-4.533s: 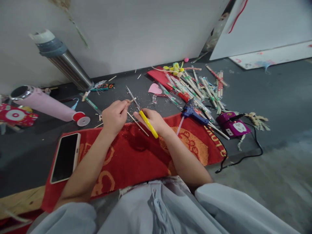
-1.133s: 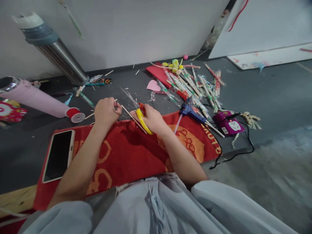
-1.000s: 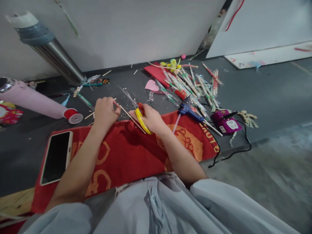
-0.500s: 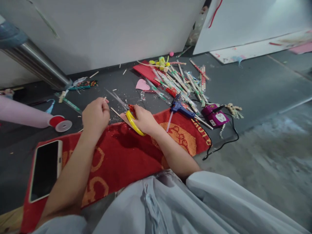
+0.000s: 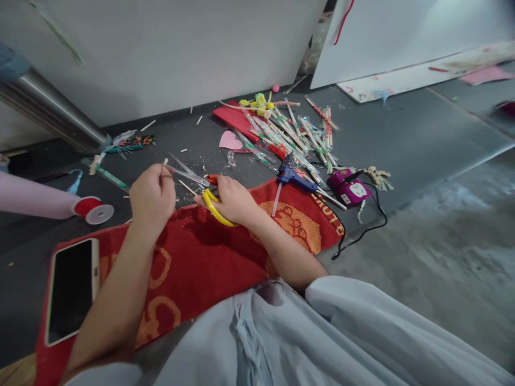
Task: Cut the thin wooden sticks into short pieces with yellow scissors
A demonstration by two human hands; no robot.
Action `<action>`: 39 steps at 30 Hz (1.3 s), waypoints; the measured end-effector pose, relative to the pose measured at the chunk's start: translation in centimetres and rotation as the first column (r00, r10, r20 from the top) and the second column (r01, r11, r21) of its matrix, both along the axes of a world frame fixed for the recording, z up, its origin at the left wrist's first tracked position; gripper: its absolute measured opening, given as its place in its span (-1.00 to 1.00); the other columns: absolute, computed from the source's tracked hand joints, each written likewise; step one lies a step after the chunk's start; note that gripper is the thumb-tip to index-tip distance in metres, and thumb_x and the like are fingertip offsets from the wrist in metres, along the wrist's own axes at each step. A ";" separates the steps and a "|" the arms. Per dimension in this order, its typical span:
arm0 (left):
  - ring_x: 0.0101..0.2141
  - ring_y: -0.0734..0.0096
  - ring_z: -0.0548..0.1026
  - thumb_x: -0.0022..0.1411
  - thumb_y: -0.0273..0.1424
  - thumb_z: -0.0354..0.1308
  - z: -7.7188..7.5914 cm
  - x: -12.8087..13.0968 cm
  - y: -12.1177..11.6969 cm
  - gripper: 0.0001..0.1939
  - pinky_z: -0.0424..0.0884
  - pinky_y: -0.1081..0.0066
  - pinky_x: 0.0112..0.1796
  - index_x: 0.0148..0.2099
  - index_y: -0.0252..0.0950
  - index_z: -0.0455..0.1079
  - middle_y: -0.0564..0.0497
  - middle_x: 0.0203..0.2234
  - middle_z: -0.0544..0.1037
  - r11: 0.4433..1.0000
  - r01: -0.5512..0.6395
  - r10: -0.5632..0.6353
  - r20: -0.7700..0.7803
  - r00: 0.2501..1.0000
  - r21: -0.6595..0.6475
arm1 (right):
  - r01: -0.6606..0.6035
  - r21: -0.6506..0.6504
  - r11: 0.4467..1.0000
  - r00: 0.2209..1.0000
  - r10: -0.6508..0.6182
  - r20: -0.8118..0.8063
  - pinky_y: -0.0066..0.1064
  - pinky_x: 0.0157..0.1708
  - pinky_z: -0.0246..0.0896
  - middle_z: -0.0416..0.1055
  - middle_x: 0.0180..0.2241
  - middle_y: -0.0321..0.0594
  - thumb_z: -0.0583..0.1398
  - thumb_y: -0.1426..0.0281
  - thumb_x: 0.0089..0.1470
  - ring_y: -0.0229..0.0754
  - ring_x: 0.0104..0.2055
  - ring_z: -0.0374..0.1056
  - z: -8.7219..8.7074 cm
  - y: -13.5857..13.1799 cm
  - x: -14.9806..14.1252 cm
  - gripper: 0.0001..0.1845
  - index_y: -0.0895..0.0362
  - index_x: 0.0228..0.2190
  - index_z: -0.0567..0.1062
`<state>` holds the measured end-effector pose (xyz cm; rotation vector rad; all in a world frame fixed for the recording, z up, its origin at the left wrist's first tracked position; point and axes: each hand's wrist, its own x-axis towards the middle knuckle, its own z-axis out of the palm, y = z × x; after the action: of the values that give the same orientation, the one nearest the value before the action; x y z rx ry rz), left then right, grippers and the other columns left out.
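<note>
My right hand (image 5: 235,199) grips a pair of scissors (image 5: 213,206) by their yellow handle. Their blades are spread apart, one tip reaching the fingers of my left hand (image 5: 152,194). Those fingers are pinched around a short pale stick (image 5: 165,161), of which only the end shows above them. Between the hands is a thin wooden stick (image 5: 187,187); whether my right fingers touch it I cannot tell. A red towel (image 5: 201,252) lies under both forearms.
Wrapped sticks (image 5: 287,134) lie heaped beyond my right hand, near a blue glue gun (image 5: 295,176) and a purple power adapter (image 5: 349,187) with a black cord. Leftward are a phone (image 5: 72,289), a red ribbon spool (image 5: 94,208) and a metal post (image 5: 60,107).
The open scissors have come closer to my left hand, and a blade tip now meets its fingers. The view has shifted slightly. Both hands keep their hold.
</note>
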<state>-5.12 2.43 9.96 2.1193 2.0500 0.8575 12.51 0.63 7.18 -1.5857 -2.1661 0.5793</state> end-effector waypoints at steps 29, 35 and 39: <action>-0.27 0.18 0.49 0.26 -0.35 -0.17 -0.4 1.7 -0.8 -0.73 0.34 0.29 -0.24 -0.28 -0.24 0.35 -0.13 -0.34 0.54 0.981 0.153 -0.167 -0.109 0.980 -0.122 | -0.027 -0.051 0.998 0.999 0.029 0.032 -0.29 -0.12 0.21 0.45 -0.15 0.08 -0.05 -0.17 0.14 -0.02 -0.11 0.40 0.9 -0.4 0.1 -0.28 0.26 -0.18 0.35; -0.31 0.23 0.47 0.28 -0.34 -0.19 -0.8 1.5 -0.7 -0.71 0.29 0.33 -0.30 -0.24 -0.23 0.36 -0.10 -0.36 0.53 0.982 0.157 -0.170 -0.132 0.976 -0.102 | -0.037 -0.050 0.998 0.999 0.038 0.019 -0.30 -0.12 0.21 0.46 -0.15 0.07 -0.05 -0.17 0.14 -0.03 -0.10 0.40 1.0 -0.4 0.1 -0.30 0.25 -0.18 0.35; -0.34 0.25 0.45 0.28 -0.33 -0.19 -0.8 1.4 -0.7 -0.72 0.27 0.33 -0.33 -0.26 -0.22 0.35 -0.09 -0.39 0.52 0.983 0.161 -0.172 -0.134 0.976 -0.086 | -0.038 -0.045 0.998 0.999 0.039 0.018 -0.31 -0.12 0.21 0.46 -0.15 0.07 -0.06 -0.18 0.14 -0.04 -0.11 0.40 0.9 -0.3 0.1 -0.29 0.25 -0.18 0.35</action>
<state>-3.69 1.73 9.13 2.3310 1.8960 0.6161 12.66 0.30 8.11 -1.5814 -2.2168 0.6310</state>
